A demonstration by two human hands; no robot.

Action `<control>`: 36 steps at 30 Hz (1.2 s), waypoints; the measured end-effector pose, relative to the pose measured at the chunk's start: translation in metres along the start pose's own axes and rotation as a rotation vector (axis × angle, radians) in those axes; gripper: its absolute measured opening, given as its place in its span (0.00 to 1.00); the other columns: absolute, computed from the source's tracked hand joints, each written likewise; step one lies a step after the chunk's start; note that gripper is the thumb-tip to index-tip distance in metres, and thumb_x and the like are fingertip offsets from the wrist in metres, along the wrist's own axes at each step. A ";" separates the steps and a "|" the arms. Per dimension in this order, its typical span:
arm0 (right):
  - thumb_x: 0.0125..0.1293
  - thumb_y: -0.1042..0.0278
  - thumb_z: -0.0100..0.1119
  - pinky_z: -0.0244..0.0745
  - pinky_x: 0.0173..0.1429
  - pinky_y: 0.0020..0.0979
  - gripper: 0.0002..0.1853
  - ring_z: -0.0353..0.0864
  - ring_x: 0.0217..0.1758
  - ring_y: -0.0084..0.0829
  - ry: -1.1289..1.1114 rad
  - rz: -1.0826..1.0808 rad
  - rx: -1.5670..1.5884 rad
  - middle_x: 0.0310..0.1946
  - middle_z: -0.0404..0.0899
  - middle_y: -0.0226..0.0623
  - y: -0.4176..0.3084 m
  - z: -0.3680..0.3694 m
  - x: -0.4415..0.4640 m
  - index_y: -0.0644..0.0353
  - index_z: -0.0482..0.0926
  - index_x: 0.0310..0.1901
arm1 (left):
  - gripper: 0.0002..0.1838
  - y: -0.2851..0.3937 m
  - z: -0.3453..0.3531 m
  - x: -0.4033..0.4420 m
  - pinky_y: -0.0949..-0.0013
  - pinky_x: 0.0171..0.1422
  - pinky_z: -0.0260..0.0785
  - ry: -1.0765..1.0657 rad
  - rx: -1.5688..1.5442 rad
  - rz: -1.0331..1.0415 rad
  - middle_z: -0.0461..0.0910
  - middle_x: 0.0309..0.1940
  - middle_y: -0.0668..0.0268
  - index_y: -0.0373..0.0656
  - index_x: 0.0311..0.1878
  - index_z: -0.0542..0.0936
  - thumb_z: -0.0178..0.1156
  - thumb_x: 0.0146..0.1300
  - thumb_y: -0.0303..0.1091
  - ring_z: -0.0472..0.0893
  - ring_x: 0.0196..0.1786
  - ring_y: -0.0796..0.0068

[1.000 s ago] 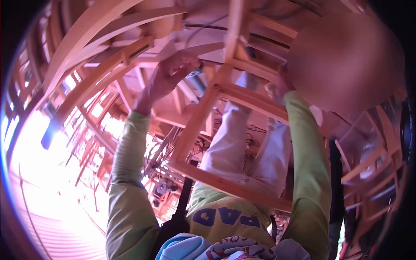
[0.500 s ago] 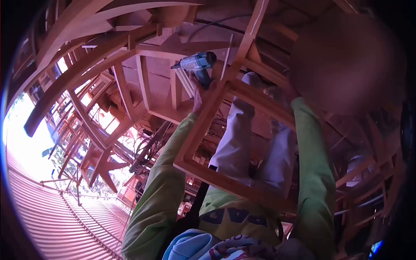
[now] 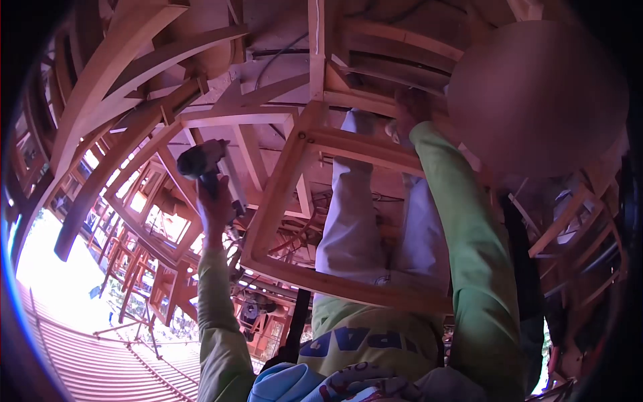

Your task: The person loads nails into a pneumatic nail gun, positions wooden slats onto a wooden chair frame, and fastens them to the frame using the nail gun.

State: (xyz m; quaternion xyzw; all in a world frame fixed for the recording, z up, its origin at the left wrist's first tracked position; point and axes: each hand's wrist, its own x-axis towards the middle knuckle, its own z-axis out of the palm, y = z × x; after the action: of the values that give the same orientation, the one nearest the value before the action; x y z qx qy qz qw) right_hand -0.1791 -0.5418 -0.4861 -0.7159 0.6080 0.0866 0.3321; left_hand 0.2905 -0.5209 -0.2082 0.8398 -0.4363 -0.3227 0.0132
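Observation:
My left hand (image 3: 214,204) is wrapped round the grip of a nail gun (image 3: 213,157), held out to the left of a wooden chair frame (image 3: 274,194). The nail gun is apart from the frame and looks dark against the light. The frame lies over my thighs, with a squarish seat opening nearest me and further pieces joined beyond it. My right hand (image 3: 410,110) is closed on the frame's far right rail; shadow hides part of its fingers.
Curved wooden parts (image 3: 120,74) crowd the upper left. Another wooden frame (image 3: 234,117) stands just beyond mine. A cable (image 3: 284,50) runs along the floor at the top. More wooden frames (image 3: 576,221) are stacked at the right, and a corrugated sheet (image 3: 100,365) shows at lower left.
My left hand has swung the nail gun leftward, away from the frame's corner, and turned it. The frame sits further left in view, partly from head movement. My right hand stays on the frame.

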 end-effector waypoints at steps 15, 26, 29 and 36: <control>0.45 0.70 0.70 0.73 0.60 0.57 0.27 0.82 0.55 0.57 0.096 0.060 -0.075 0.47 0.83 0.52 -0.010 0.000 -0.009 0.60 0.76 0.51 | 0.28 0.306 -0.002 0.092 0.70 0.30 0.75 -0.858 0.235 0.226 0.80 0.29 0.63 0.40 0.72 0.68 0.66 0.75 0.37 0.81 0.27 0.79; 0.57 0.69 0.69 0.74 0.54 0.52 0.26 0.81 0.54 0.45 -0.036 0.088 -0.003 0.49 0.79 0.46 -0.014 -0.013 -0.011 0.60 0.73 0.58 | 0.22 0.377 0.160 0.171 0.72 0.32 0.76 -1.347 0.178 0.019 0.83 0.37 0.65 0.36 0.61 0.73 0.67 0.73 0.39 0.77 0.27 0.81; 0.57 0.69 0.69 0.75 0.54 0.52 0.26 0.82 0.56 0.44 -0.110 0.124 0.010 0.51 0.79 0.46 -0.011 -0.012 -0.004 0.60 0.74 0.58 | 0.24 0.370 0.189 0.194 0.72 0.33 0.78 -1.439 0.190 0.008 0.85 0.48 0.62 0.37 0.61 0.73 0.69 0.72 0.41 0.78 0.30 0.82; 0.58 0.69 0.70 0.75 0.54 0.50 0.25 0.82 0.58 0.44 -0.209 0.135 0.025 0.51 0.80 0.46 -0.014 -0.031 -0.004 0.60 0.74 0.57 | 0.25 0.392 0.207 0.194 0.72 0.33 0.77 -1.463 0.306 -0.064 0.85 0.51 0.63 0.37 0.62 0.73 0.70 0.72 0.41 0.77 0.30 0.83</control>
State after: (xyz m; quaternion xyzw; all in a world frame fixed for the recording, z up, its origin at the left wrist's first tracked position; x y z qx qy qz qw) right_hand -0.1760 -0.5557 -0.4553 -0.6562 0.6181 0.1754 0.3957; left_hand -0.0280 -0.8533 -0.3558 0.4155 -0.3492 -0.7348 -0.4068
